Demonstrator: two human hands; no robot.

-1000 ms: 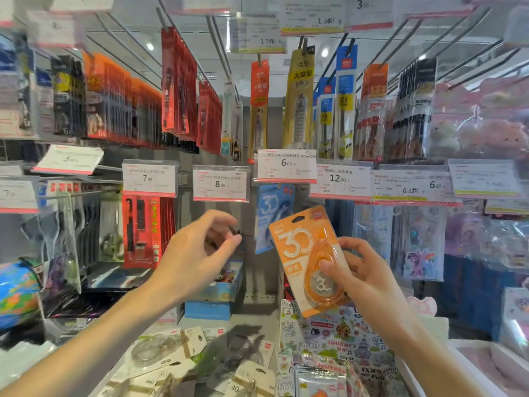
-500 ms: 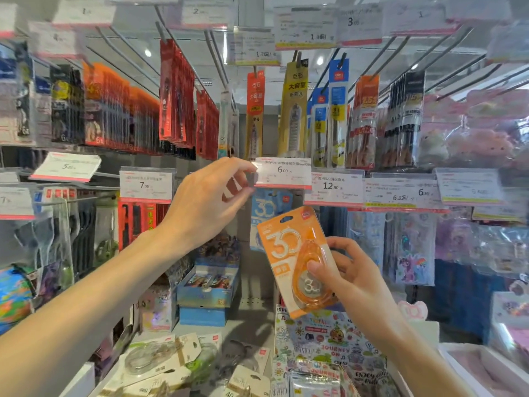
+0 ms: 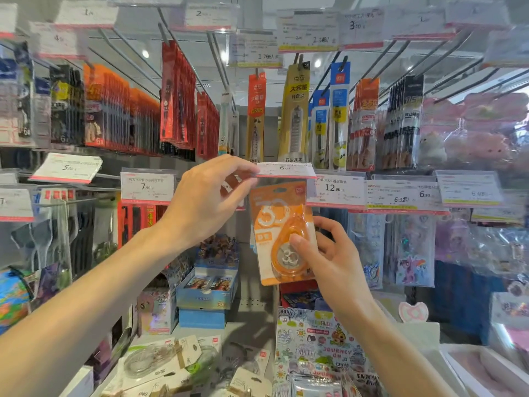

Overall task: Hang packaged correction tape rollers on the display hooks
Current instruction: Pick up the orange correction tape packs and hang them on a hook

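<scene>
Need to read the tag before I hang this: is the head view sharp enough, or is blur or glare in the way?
Head view: the orange pack in the right hand is sharp; the 6.00 tag lifted by the left hand is tilted and smeared, digits just legible; top tags and right edge are blurred and bent by the wide lens; ceiling lights bright, no glare on the pack.

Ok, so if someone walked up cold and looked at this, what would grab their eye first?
Probably the bright orange correction tape pack at centre, held up by the right hand just under a price tag. The left hand is tilting that tag up flat by its edge. Behind them, dense rows of red and orange packets hang at upper left.
</scene>
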